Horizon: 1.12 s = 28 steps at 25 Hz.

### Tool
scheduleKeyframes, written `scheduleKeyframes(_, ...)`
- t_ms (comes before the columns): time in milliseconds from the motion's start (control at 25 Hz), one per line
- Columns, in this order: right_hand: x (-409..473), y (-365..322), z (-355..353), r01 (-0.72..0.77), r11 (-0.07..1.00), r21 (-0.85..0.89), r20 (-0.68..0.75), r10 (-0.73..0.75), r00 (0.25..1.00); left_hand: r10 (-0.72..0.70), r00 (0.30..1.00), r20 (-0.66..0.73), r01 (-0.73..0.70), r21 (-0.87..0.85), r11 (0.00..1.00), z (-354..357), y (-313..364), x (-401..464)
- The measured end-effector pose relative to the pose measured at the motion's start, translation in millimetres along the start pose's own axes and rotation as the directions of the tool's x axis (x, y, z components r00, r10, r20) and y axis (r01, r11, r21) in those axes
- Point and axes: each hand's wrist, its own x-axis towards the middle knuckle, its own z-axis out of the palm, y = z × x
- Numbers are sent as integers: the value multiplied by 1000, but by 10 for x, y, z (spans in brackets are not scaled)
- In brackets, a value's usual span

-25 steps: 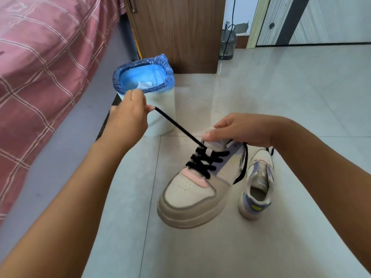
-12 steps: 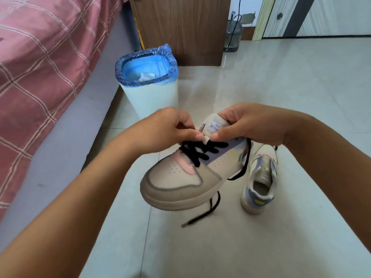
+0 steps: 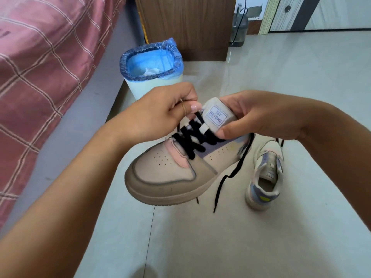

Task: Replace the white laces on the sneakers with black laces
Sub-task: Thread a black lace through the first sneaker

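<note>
A sneaker [image 3: 170, 169] is held above the floor [image 3: 220, 237], its tongue gripped by the right hand [image 3: 261, 115]; the black lace [image 3: 192, 135] is pinched by the left hand [image 3: 160, 113].

A glossy, pale tiled floor [image 3: 261, 237] fills most of the view, with thin grout lines crossing it. Standing on it at the right is a cream sneaker [image 3: 265, 181] with lilac panels, upright on its sole, heel towards the viewer. Further back, a white waste bin [image 3: 152, 85] lined with a blue plastic bag stands on the tiles beside a bed [image 3: 44, 77] covered in a pink checked cover. Crumpled white paper lies inside the bin. Behind the bin, a brown wooden cabinet [image 3: 186, 27] rests on the floor. To its right, against the far wall, sits a clear water bottle [image 3: 239, 31] with a black cable running to it.
</note>
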Motion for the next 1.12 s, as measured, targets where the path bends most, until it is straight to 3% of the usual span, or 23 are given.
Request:
scheduleKeyframes(160, -22, -100, 89, 34, 997, -71, -50, -37, 998, 12, 1000, -27, -10, 87, 996, -26, 45, -17)
scheduleKeyframes(280, 15, -88, 245, 45, 987, -157, -318, -94, 943, 35, 975, -220, 40, 330, 943, 9, 52, 4)
scheduleKeyframes(320, 32, -59, 317, 72, 994, -78, -456, -100, 885, 15, 930, -367, 128, 363, 923, 30, 65, -11)
scheduleKeyframes(400, 79, 3, 490, 219, 934, 281, -688, 37, 725, -35, 789, -614, 267, 290, 919, 139, 140, -124)
scheduleKeyframes(480, 134, -32, 646, 422, 714, 559, -737, 194, 648, -57, 765, -642, 249, 213, 945, 364, 241, -261)
scheduleKeyframes(600, 210, -166, 808, 600, 372, 709, -697, 239, 676, -345, 794, -501, 291, -185, 939, 605, 375, -266)
scheduleKeyframes(680, 231, -242, 867, 613, 280, 739, -672, 246, 698, -423, 800, -425, 295, -335, 895, 637, 432, -226)
scheduleKeyframes(800, 233, -323, 866, 658, 245, 712, -701, 194, 686, -355, 825, -441, 222, -325, 919, 629, 422, -198)
scheduleKeyframes(960, 194, -390, 777, 664, 175, 727, -685, 131, 717, -174, 817, -549, 97, -168, 981, 606, 320, -197)
scheduleKeyframes(1120, 157, -346, 700, 527, 226, 819, -557, 99, 824, -87, 771, -631, 78, -42, 996, 662, 189, -233)
